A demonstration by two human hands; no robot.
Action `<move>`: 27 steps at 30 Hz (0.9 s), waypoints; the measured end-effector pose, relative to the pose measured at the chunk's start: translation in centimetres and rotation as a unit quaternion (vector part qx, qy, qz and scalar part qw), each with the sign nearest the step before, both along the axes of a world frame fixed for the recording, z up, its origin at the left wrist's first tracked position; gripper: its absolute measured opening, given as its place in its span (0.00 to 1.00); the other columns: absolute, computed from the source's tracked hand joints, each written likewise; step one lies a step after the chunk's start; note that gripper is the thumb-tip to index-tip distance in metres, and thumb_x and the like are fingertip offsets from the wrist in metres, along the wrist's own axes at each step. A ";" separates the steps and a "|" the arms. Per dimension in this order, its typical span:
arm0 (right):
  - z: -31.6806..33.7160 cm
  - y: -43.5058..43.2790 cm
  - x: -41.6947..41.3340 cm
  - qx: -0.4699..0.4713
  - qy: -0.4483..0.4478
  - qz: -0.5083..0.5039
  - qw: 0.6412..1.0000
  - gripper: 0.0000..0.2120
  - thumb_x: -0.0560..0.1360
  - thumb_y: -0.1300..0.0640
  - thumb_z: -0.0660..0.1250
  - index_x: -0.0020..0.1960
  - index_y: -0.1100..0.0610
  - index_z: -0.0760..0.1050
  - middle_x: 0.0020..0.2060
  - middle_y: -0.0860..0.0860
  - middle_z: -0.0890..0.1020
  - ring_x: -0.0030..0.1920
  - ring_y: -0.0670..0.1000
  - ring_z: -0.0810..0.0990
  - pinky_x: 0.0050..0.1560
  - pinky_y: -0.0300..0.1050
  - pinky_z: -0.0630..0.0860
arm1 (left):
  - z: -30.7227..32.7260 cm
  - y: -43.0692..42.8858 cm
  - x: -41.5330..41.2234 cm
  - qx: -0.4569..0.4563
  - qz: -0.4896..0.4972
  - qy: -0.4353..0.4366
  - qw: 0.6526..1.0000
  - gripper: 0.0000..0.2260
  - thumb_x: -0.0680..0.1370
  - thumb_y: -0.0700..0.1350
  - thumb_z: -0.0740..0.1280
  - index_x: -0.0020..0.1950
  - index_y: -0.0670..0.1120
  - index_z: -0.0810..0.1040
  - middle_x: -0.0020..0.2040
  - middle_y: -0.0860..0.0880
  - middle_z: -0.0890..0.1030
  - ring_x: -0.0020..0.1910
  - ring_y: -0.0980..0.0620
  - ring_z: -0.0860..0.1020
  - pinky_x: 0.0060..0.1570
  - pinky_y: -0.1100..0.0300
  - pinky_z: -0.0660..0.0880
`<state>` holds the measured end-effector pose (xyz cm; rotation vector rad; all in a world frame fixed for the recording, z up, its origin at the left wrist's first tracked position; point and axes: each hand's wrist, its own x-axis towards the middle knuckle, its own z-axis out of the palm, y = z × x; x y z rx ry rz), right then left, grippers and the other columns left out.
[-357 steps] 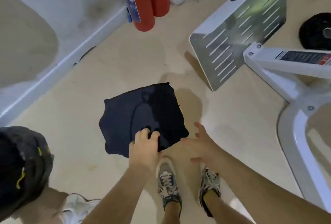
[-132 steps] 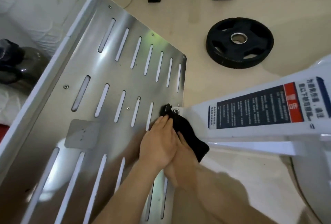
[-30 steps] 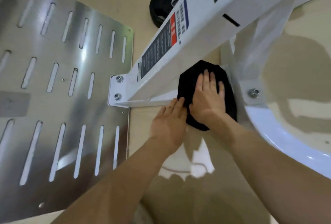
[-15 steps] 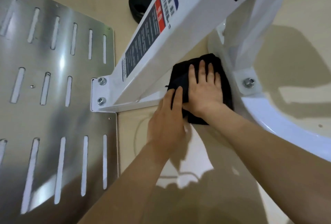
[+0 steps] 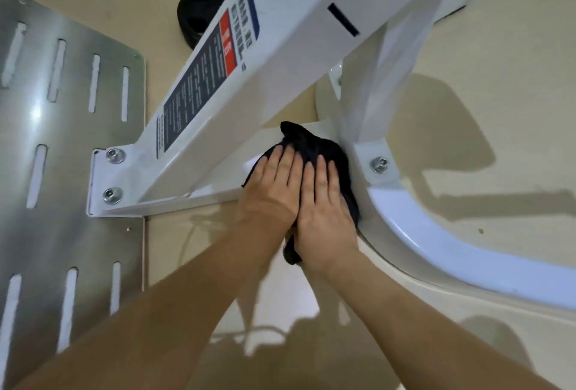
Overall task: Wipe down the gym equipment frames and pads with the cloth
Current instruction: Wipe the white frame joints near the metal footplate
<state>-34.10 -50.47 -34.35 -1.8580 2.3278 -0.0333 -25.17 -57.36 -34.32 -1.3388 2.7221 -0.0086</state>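
Both hands flat, fingers straight: left hand (image 5: 274, 190), right hand (image 5: 324, 202) press dark cloth (image 5: 311, 140) onto white frame base (image 5: 224, 183). Wiping under way; pads out of view, judged outstanding.

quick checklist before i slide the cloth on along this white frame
1. Both hands flat on the cloth: ok, left hand and right hand press it side by side.
2. Cloth touching the low bar: ok, it lies on it beside the bolted bracket.
3. Cloth spread flat: not ok, bunched at its far edge.
4. Bar bare toward the metal plate: ok.
5. Cloth clean and damp: cannot tell.
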 end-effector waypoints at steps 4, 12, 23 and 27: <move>1.6 1.1 -0.7 0.087 -0.028 -0.003 0.996 0.48 0.72 0.49 0.64 0.76 0.66 0.35 0.77 0.60 0.41 0.78 0.55 0.44 0.71 0.46 0.61 | 0.6 -4.6 -4.5 0.008 -0.073 -0.011 0.997 0.28 0.81 0.49 0.45 0.78 0.39 0.43 0.79 0.42 0.48 0.78 0.44 0.48 0.76 0.52 0.47; 3.6 3.4 -2.3 0.201 0.088 0.139 0.966 0.28 0.81 0.56 0.44 0.77 0.64 0.39 0.76 0.64 0.46 0.77 0.60 0.50 0.68 0.53 0.63 | 1.7 -3.7 -5.4 0.050 -0.042 0.003 0.998 0.34 0.79 0.46 0.59 0.78 0.38 0.43 0.79 0.40 0.47 0.78 0.42 0.46 0.76 0.48 0.46; 14.2 0.6 -8.9 0.216 0.146 0.433 0.863 0.08 0.70 0.64 0.62 0.45 0.53 0.73 0.48 0.51 0.79 0.51 0.55 0.77 0.49 0.48 0.73 | -1.4 7.2 0.9 0.023 0.054 0.124 0.991 0.18 0.63 0.35 0.68 0.52 0.41 0.82 0.52 0.43 0.82 0.50 0.40 0.78 0.48 0.50 0.75; 16.0 -0.2 -13.3 0.040 0.170 0.394 0.902 0.16 0.59 0.68 0.67 0.33 0.51 0.65 0.36 0.49 0.81 0.53 0.53 0.79 0.56 0.48 0.59 | 1.0 8.0 -0.9 0.081 0.074 0.083 0.991 0.28 0.65 0.41 0.74 0.65 0.40 0.74 0.58 0.43 0.77 0.52 0.41 0.76 0.49 0.52 0.74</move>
